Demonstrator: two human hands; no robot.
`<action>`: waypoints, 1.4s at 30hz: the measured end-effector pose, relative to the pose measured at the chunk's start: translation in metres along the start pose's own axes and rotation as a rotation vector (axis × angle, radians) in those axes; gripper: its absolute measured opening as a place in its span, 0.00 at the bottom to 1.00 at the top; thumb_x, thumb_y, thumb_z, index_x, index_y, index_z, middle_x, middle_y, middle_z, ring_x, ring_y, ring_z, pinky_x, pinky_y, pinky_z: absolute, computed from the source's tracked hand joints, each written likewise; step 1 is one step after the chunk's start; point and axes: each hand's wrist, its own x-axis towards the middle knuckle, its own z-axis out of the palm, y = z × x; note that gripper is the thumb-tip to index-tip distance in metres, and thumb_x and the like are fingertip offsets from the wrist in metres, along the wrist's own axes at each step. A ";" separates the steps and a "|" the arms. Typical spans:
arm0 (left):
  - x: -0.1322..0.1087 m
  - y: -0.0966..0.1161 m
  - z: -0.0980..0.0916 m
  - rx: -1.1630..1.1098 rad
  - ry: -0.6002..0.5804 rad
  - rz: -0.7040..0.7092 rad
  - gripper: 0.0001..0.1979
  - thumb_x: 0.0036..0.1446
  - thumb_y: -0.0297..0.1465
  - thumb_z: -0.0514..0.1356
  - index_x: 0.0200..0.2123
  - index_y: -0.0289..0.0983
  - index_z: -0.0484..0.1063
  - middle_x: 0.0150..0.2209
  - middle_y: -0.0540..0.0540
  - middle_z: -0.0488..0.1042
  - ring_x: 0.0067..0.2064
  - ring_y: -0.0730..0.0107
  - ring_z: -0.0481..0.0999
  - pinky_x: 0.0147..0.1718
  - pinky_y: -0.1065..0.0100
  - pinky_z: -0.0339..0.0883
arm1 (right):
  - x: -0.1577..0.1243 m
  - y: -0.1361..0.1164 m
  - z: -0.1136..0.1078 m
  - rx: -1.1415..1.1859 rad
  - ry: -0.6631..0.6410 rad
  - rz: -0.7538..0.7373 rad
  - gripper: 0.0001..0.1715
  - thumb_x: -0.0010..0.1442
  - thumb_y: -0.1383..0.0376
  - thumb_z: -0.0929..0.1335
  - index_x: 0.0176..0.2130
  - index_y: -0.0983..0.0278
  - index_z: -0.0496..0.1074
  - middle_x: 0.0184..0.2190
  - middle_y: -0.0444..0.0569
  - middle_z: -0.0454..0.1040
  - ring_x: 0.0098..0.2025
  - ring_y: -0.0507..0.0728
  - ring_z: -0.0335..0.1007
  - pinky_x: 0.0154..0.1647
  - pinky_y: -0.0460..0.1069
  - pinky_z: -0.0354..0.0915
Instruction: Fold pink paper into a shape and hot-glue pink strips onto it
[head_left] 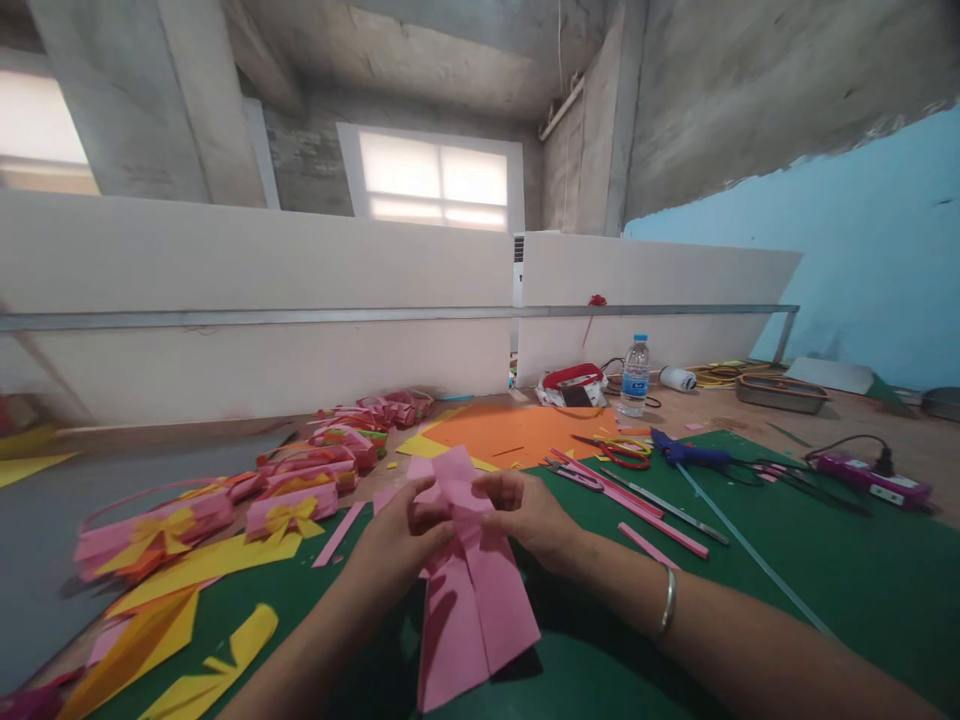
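Observation:
Both of my hands pinch a folded pink paper piece (469, 600) above a green cutting mat (825, 580). My left hand (401, 545) grips its left side, fingers closed on the fold. My right hand (529, 515), with a silver bangle on the wrist, closes on the right side near the top. The paper's upper part fans out above my fingers and two long flaps hang down toward me.
Pink baskets with yellow bows (225, 510) line the left. Yellow paper scraps (187, 610) lie lower left, orange paper (517, 432) beyond. Red scissors (622, 452), a blue glue gun (686, 452), pink strips (645, 505), a water bottle (635, 377) and a power strip (874, 480) sit right.

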 end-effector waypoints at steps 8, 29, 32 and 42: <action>-0.004 0.005 0.000 -0.240 -0.171 -0.022 0.27 0.38 0.27 0.67 0.44 0.35 0.62 0.38 0.40 0.76 0.43 0.56 0.75 0.34 0.63 0.71 | 0.005 0.013 -0.006 -0.233 0.062 0.014 0.17 0.36 0.76 0.69 0.31 0.65 0.72 0.25 0.41 0.72 0.27 0.51 0.65 0.28 0.46 0.61; -0.011 0.008 0.014 0.438 0.198 0.384 0.08 0.46 0.24 0.54 0.29 0.42 0.61 0.26 0.55 0.72 0.30 0.69 0.75 0.30 0.70 0.64 | -0.007 -0.007 0.008 -0.438 -0.019 -0.111 0.10 0.46 0.66 0.70 0.33 0.66 0.71 0.32 0.46 0.72 0.33 0.53 0.67 0.31 0.46 0.62; -0.009 0.002 0.016 0.371 0.152 0.359 0.07 0.48 0.25 0.55 0.30 0.42 0.61 0.28 0.55 0.74 0.32 0.70 0.76 0.32 0.70 0.66 | -0.010 -0.015 0.007 -0.665 -0.009 -0.181 0.06 0.49 0.65 0.69 0.30 0.65 0.73 0.29 0.45 0.71 0.33 0.52 0.66 0.31 0.45 0.60; -0.013 0.003 0.011 0.705 -0.108 0.426 0.06 0.50 0.28 0.54 0.28 0.41 0.72 0.27 0.50 0.75 0.30 0.67 0.71 0.28 0.69 0.61 | 0.000 -0.022 -0.030 -0.912 -0.388 0.109 0.06 0.41 0.71 0.70 0.20 0.67 0.67 0.16 0.37 0.62 0.21 0.47 0.56 0.19 0.42 0.50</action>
